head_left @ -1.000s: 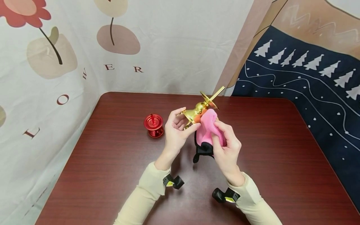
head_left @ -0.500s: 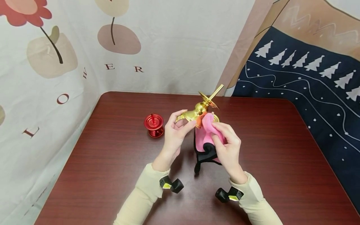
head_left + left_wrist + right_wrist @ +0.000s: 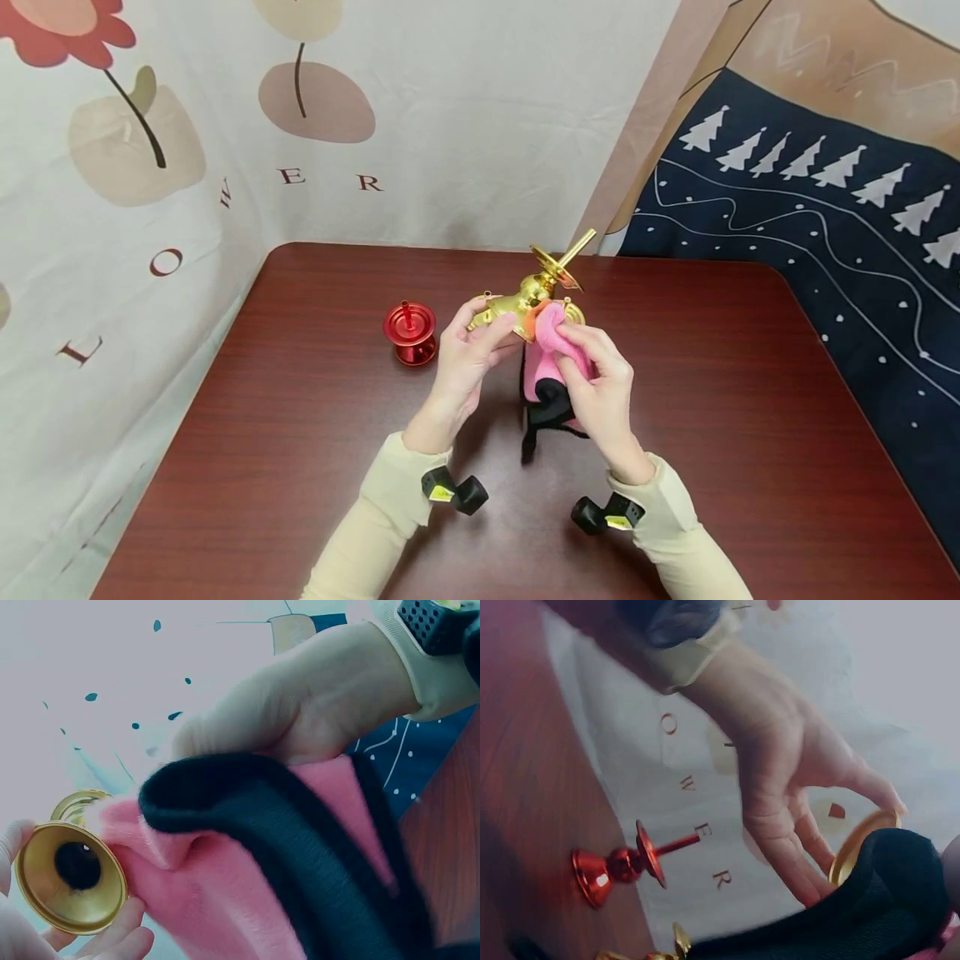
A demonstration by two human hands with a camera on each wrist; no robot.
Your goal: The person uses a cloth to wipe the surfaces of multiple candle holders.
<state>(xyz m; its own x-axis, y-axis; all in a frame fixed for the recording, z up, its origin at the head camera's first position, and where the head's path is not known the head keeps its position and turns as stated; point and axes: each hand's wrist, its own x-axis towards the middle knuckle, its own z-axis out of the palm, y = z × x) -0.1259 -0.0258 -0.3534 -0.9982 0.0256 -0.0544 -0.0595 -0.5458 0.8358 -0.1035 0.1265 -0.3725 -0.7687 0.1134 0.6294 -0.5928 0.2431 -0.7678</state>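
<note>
Holding the gold candle holder (image 3: 534,290) by its flared base, the left hand (image 3: 461,354) is just right of the red candle holder (image 3: 409,327), which stands upright on the brown table (image 3: 300,433). The gold candle holder is raised off the table, well right of the red candle holder, tilted with its stem pointing up and away to the right. Farther right of the red candle holder, the right hand (image 3: 603,383) pinches a pink cloth (image 3: 543,360) against the gold body. The cloth's black-edged end hangs lower, nearer the person than the red candle holder.
</note>
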